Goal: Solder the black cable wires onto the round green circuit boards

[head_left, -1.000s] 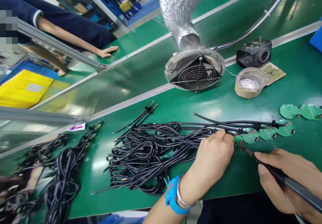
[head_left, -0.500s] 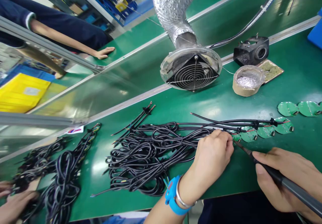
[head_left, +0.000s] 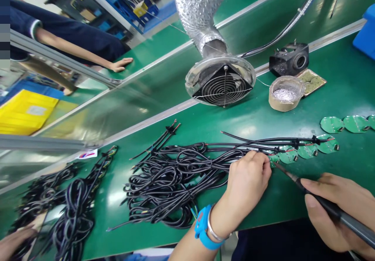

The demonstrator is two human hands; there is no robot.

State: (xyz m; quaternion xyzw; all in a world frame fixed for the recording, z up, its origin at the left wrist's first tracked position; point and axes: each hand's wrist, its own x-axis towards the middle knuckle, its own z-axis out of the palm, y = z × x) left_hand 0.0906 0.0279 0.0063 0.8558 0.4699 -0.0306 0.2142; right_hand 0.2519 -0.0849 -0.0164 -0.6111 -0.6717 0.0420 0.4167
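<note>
My right hand [head_left: 336, 210] grips a soldering iron [head_left: 325, 204] with a black handle. Its tip reaches the edge of a small green circuit board [head_left: 274, 160], though whether it touches is too small to tell. Just left of that tip, my left hand [head_left: 249, 183] is closed on the end of a black cable, its fingertips partly hidden behind the knuckles. Further round green boards [head_left: 307, 150] run in a row to the right, with red-ended cables lying on them. A large tangle of black cables [head_left: 172, 175] spreads left of my left hand.
A fume extractor fan [head_left: 225, 87] hangs over the bench. Behind the boards are a cardboard ring holding shiny bits [head_left: 285, 97], a soldering iron stand [head_left: 290, 59] and a sponge [head_left: 312, 82]. More boards [head_left: 331, 124] lie right. Another person's hand [head_left: 17, 241] is by cable bundles [head_left: 73, 214].
The soldering iron and my right hand have drawn slightly right, away from my left hand. My left hand stays at the board. The other person's hand at lower left has shifted.
</note>
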